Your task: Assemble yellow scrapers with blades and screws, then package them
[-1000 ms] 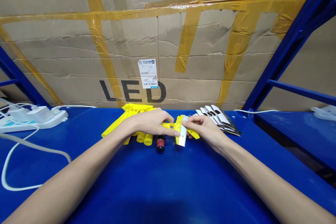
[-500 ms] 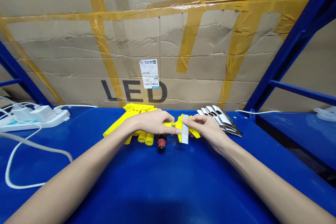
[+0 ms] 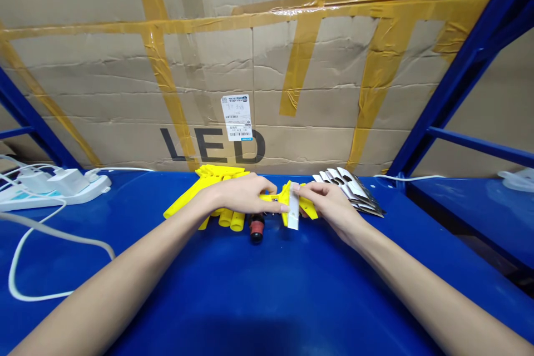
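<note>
In front of me lies a yellow plastic tool part (image 3: 285,200) with a flared head, and a flat silvery-white strip (image 3: 293,208) sits across that head. My left hand (image 3: 244,192) is closed around the narrow handle end, its thumb against the strip's edge. At the strip's upper end, my right hand (image 3: 327,200) pinches the strip with thumb and fingers. Another yellow piece (image 3: 308,208) shows just under my right fingers; whether it joins the held part I cannot tell. Below my left hand is a red-and-black handle (image 3: 257,228), perhaps a screwdriver's, its far end hidden.
Several yellow plastic handles (image 3: 187,197) are piled left of my hands. A stack of silver-and-black flat pieces (image 3: 354,192) with holes lies to the right. A white power strip (image 3: 83,192) with cables sits far left on the blue table (image 3: 267,295). A large taped carton (image 3: 250,67) stands behind.
My right thumb and fingertips have shifted slightly up along the strip, which is tilted a little differently. My left hand keeps its hold.
</note>
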{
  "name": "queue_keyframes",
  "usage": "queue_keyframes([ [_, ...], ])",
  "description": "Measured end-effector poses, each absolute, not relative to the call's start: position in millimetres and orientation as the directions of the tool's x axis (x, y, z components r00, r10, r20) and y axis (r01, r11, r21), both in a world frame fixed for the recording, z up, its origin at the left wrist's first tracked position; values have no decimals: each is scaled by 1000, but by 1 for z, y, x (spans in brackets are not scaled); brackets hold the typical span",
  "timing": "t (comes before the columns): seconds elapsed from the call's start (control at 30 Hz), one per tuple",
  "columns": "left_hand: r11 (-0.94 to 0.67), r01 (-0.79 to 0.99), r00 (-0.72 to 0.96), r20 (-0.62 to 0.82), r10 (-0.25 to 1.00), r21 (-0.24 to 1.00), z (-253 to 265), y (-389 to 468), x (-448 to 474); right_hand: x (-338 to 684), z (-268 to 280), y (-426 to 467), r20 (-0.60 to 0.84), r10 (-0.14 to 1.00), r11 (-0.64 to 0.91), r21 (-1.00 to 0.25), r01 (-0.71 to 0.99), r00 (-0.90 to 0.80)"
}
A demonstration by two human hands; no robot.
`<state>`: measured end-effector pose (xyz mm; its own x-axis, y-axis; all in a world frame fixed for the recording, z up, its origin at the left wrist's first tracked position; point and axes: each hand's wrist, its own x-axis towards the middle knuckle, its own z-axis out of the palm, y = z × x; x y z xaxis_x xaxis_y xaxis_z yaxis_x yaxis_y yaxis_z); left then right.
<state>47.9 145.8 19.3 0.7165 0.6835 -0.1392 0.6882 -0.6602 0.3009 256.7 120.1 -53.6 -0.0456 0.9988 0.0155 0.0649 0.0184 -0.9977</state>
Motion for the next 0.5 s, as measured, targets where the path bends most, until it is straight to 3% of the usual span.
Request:
queue_keyframes([
  [0.5,-659,696,710,-133,692,286,20,146,48,259,-52,121,13,999,18,-996,87,-53],
])
